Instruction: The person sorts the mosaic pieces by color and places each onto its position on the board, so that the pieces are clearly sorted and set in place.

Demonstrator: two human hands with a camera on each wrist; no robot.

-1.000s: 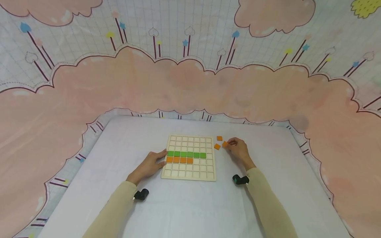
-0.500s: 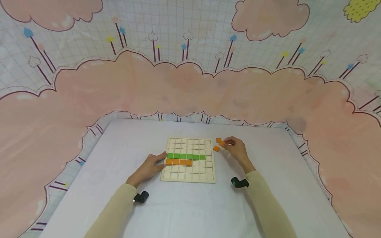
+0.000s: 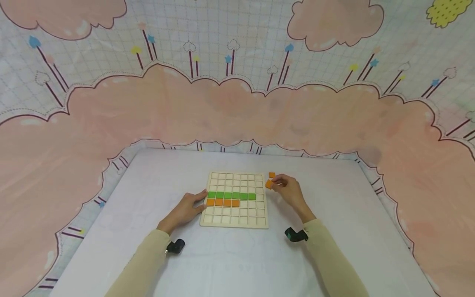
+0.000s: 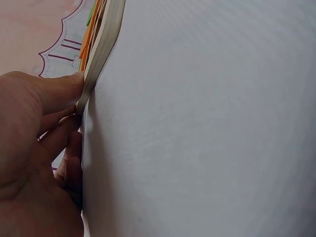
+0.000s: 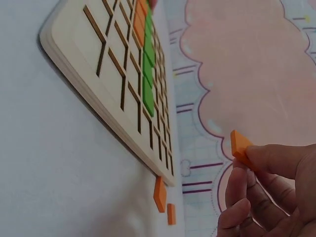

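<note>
A pale wooden grid board lies flat on the table, bearing a row of green tiles and, nearer me, a shorter row of orange tiles. My left hand rests against the board's left edge, thumb and index finger apart; the left wrist view shows the thumb touching the rim. Beyond the board's right side, my right hand pinches an orange tile between thumb and fingers, off the table. Two loose orange tiles lie by the board's far right corner.
White cloth covers the table. A printed curtain with pink clouds hangs behind the table's far edge. Black wrist cameras sit at both cuffs, low over the cloth.
My right hand has moved left toward the board with the pinched orange tile, passing over the loose ones. My left hand has stayed at the board's edge. The head view has shifted slightly.
</note>
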